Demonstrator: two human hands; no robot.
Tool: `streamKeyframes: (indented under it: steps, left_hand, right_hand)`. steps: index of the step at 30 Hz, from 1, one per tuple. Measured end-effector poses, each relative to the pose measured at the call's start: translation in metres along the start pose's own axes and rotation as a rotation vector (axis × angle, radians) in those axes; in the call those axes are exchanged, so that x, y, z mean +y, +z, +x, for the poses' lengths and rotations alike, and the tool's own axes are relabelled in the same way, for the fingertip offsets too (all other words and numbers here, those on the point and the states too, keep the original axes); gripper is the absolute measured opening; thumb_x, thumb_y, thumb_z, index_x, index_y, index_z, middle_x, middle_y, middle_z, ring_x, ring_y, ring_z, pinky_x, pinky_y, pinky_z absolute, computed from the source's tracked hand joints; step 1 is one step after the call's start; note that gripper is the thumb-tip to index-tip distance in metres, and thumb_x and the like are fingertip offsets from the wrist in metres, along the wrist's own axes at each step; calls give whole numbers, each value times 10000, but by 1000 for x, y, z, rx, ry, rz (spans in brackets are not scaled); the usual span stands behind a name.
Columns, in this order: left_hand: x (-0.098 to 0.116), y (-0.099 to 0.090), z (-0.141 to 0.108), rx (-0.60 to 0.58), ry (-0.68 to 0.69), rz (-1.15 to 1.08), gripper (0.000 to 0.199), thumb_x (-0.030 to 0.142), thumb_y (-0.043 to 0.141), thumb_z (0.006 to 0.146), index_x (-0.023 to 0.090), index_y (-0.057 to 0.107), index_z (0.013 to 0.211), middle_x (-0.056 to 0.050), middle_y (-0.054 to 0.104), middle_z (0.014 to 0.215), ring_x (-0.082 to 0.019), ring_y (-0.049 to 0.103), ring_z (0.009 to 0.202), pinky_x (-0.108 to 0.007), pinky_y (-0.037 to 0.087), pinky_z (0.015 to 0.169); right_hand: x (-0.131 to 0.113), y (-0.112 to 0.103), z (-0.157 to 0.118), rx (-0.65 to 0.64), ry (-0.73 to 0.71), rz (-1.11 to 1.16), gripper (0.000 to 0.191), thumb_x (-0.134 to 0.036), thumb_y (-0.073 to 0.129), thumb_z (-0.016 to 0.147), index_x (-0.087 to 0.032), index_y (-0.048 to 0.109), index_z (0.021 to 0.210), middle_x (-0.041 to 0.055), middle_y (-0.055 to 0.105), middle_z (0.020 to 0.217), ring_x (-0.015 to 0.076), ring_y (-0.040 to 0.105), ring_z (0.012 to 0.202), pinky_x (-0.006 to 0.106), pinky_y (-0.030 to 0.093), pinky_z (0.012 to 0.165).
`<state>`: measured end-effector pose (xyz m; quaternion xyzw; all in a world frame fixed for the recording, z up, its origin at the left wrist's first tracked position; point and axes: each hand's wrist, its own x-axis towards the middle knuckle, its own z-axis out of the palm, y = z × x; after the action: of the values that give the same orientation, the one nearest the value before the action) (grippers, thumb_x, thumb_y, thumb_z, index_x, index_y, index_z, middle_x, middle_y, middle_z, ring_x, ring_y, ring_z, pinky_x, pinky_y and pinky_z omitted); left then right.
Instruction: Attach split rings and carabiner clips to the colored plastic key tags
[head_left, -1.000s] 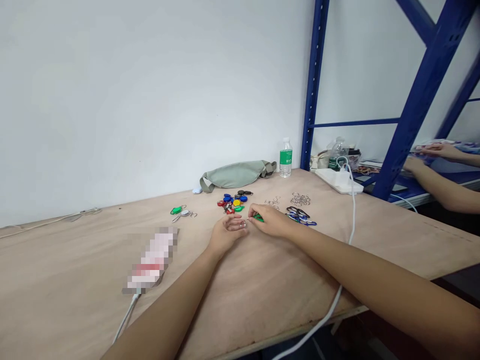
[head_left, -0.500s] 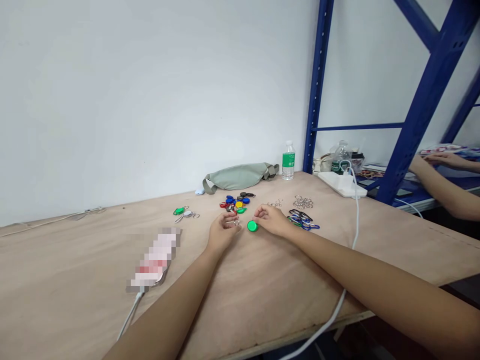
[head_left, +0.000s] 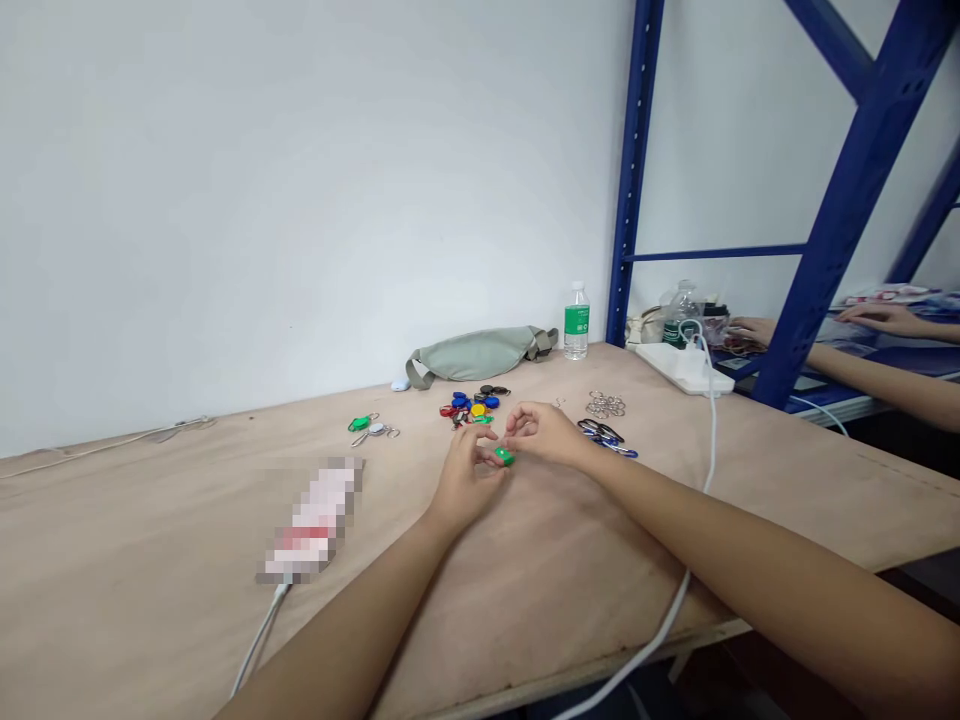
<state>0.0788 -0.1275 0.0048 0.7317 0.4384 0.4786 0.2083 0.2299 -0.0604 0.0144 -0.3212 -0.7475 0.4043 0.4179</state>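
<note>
A round green badge reel [head_left: 504,456] is tilted on edge between the fingers of my left hand [head_left: 471,465], just above the table. My right hand [head_left: 536,432] is closed in a pinch right beside the reel's upper edge. What its fingertips hold is too small to make out. Behind my hands lies a pile of badge reels [head_left: 478,409] in blue, red, yellow, green and black. Split rings [head_left: 605,404] are heaped beyond my right hand, with blue and black carabiners [head_left: 606,437] in front of them. To the left are a green reel [head_left: 360,424] and a white reel [head_left: 377,429] with metal clips.
A phone-like blurred object [head_left: 311,520] on a cable lies at the left. At the back are a grey-green waist bag [head_left: 480,354] and a water bottle [head_left: 577,320]. A white cable [head_left: 709,440] crosses the table from a power strip [head_left: 679,370]. Another person's arms [head_left: 877,375] reach in beyond the blue rack post.
The green reel has passed from my right hand into my left and turned on edge. My hands are closer together. The ring formerly in my left fingers is no longer visible.
</note>
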Motion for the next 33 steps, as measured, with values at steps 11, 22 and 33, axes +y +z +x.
streamKeyframes:
  steps: [11,22,33]
  left_hand:
    - [-6,7,5,-343,67,631,323,393,398,791,274,527,1061,-35,506,1101,-206,449,920,-387,334,857]
    - [-55,-27,47,-113,-100,812,231,255,409,763,197,589,896,-73,536,1025,-234,464,968,-358,319,864]
    - [-92,-82,35,339,-633,1188,411,179,372,748,26,447,1123,-260,365,1232,-398,240,1190,-503,199,898]
  right_hand:
    - [-12,-114,17,386,12,-695,93,-165,601,580,-166,530,640,-13,592,593,117,559,570,221,414,540]
    - [59,-129,7,469,82,-776,84,-196,593,589,-175,513,579,24,601,616,148,552,576,254,401,545]
    - [66,-120,6,341,98,-851,22,-158,529,603,-168,528,622,13,592,627,130,535,595,230,382,563]
